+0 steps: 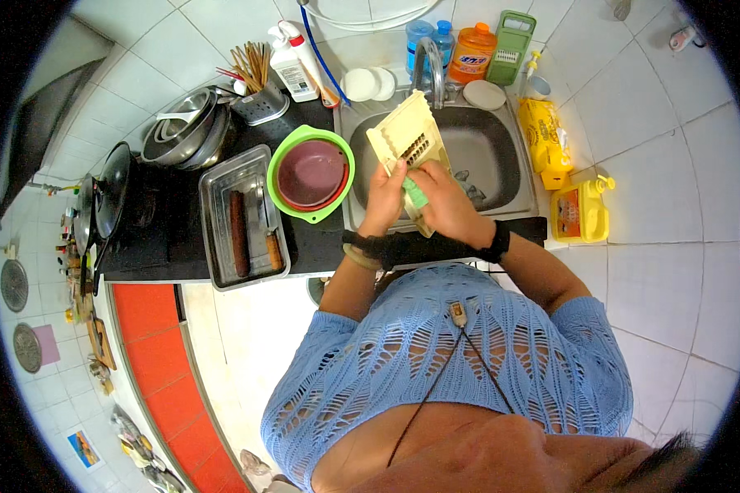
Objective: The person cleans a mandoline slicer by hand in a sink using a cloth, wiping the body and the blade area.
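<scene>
My left hand (383, 196) grips the side of a pale yellow plastic grater (399, 122), which is tilted above the front left of the steel sink (510, 161). Rows of slots cross the grater's middle. My right hand (449, 200) presses a green scouring pad or cloth (415, 192) against the grater's lower part, and its fingers cover some of both. The curved chrome faucet (430, 61) rises behind the grater's upper end. Something small and partly see-through (468, 187) lies in the basin beside my right hand.
Left of the sink, a green colander (273, 179) holds a reddish-brown bowl (311, 171). Farther left, a clear tray (212, 246) contains a long dark-brown item (239, 234) and a wooden-handled knife (274, 249). Bottles, including an orange one (472, 54), line the back; a yellow jug (581, 212) stands right.
</scene>
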Demonstrator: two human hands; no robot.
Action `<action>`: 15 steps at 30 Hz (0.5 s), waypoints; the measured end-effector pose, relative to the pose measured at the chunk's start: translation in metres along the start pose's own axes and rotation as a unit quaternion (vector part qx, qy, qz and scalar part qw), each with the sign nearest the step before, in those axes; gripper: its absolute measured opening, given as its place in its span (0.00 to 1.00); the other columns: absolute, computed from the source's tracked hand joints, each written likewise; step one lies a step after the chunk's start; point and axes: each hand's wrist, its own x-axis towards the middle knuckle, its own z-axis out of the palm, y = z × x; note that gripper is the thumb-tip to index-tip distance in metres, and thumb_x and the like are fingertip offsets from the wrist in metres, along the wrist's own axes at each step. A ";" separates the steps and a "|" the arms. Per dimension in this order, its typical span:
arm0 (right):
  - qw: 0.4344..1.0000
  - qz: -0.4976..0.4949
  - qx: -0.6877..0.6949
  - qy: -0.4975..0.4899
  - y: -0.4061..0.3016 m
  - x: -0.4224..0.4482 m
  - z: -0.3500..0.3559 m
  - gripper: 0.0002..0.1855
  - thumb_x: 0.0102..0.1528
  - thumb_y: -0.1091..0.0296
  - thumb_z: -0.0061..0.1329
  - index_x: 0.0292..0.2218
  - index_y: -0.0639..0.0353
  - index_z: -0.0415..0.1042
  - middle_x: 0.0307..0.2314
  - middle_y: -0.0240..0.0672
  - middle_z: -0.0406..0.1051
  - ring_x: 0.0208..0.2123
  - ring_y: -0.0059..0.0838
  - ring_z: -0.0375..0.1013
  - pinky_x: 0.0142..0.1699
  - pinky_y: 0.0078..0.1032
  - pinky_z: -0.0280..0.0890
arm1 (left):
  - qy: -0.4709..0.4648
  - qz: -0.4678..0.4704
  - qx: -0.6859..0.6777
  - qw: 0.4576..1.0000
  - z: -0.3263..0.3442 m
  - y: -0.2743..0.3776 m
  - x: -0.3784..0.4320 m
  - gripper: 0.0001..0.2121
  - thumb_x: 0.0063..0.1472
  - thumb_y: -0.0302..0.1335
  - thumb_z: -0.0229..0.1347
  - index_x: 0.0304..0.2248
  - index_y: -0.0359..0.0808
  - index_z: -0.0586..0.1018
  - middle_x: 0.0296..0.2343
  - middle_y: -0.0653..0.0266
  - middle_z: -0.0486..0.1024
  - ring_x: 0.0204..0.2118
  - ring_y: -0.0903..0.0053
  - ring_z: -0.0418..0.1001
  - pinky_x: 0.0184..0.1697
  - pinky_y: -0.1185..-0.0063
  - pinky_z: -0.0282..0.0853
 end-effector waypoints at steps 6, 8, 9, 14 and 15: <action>0.986 0.087 -0.123 -0.071 0.030 0.017 -0.028 0.18 0.45 0.75 0.42 0.41 0.66 0.65 0.37 0.50 0.64 0.41 0.49 0.63 0.46 0.40 0.58 | -0.002 -0.012 0.069 0.998 -0.007 -0.002 -0.001 0.15 0.65 0.28 0.45 0.48 0.31 0.67 0.41 0.65 0.71 0.40 0.82 0.68 0.44 0.80 0.65; 0.999 0.006 -0.022 -0.022 0.019 0.003 -0.008 0.17 0.45 0.74 0.42 0.40 0.66 0.66 0.37 0.50 0.64 0.41 0.49 0.63 0.46 0.39 0.59 | 0.005 -0.006 0.031 0.999 -0.007 -0.006 0.004 0.14 0.65 0.29 0.45 0.48 0.31 0.67 0.40 0.66 0.71 0.40 0.82 0.69 0.44 0.81 0.65; 0.999 -0.036 0.031 0.000 0.014 -0.001 0.000 0.17 0.45 0.74 0.42 0.39 0.66 0.67 0.37 0.50 0.64 0.41 0.50 0.63 0.46 0.39 0.59 | 0.013 -0.004 0.013 1.000 -0.007 -0.007 0.004 0.14 0.65 0.29 0.45 0.47 0.31 0.68 0.40 0.66 0.72 0.39 0.82 0.69 0.44 0.81 0.65; 0.999 0.048 -0.011 -0.010 0.042 0.005 -0.010 0.17 0.44 0.75 0.43 0.39 0.64 0.67 0.35 0.49 0.65 0.39 0.50 0.64 0.45 0.39 0.60 | 0.017 -0.009 0.034 0.999 -0.002 -0.001 -0.004 0.14 0.65 0.29 0.45 0.47 0.32 0.68 0.40 0.65 0.71 0.40 0.82 0.69 0.43 0.81 0.66; 0.996 0.081 -0.039 -0.030 0.045 0.007 -0.014 0.18 0.44 0.75 0.43 0.40 0.64 0.67 0.35 0.49 0.65 0.39 0.51 0.64 0.45 0.39 0.60 | 0.016 -0.012 0.029 0.999 0.000 0.001 -0.004 0.14 0.65 0.29 0.45 0.47 0.32 0.68 0.40 0.65 0.71 0.40 0.82 0.69 0.43 0.81 0.66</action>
